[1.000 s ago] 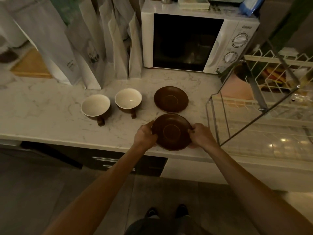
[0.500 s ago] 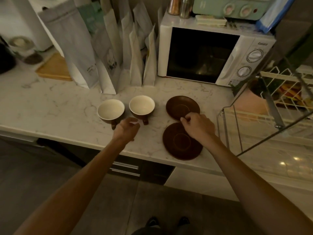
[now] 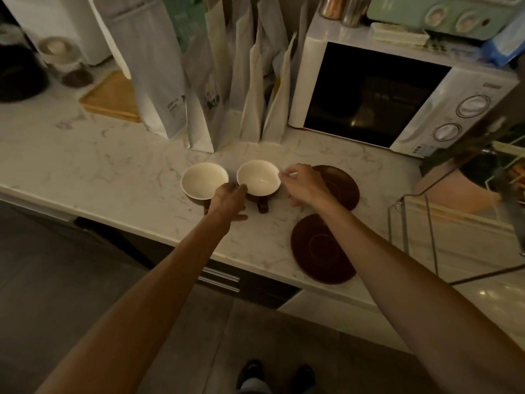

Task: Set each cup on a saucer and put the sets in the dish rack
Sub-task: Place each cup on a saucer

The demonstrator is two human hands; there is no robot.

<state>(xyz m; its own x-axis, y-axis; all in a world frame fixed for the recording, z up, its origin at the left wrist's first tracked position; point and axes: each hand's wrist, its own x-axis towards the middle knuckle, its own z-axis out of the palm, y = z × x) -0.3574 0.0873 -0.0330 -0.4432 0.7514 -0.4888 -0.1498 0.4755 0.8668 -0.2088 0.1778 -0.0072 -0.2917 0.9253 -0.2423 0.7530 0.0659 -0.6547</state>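
Observation:
Two brown cups with cream insides stand side by side on the marble counter [image 3: 85, 172], handles toward me. My left hand [image 3: 228, 199] reaches in between them, its fingers curled against the left wall of the right cup [image 3: 257, 177]. My right hand [image 3: 305, 184] pinches that cup's right rim with thumb and forefinger. The left cup [image 3: 203, 179] stands untouched. Behind my right hand lies a brown saucer [image 3: 345, 191], partly hidden. A second brown saucer [image 3: 321, 251] lies at the counter's front edge, bare.
A wire dish rack [image 3: 431, 237] stands at the right end of the counter. A white microwave [image 3: 369, 92] sits at the back right. Several tall paper bags [image 3: 159, 66] stand behind the cups. A wooden board [image 3: 113, 95] lies at the back left.
Both hands let go of the near saucer, which stays at the counter's edge. They moved up and left to the right cup. The camera has tilted toward the back of the counter.

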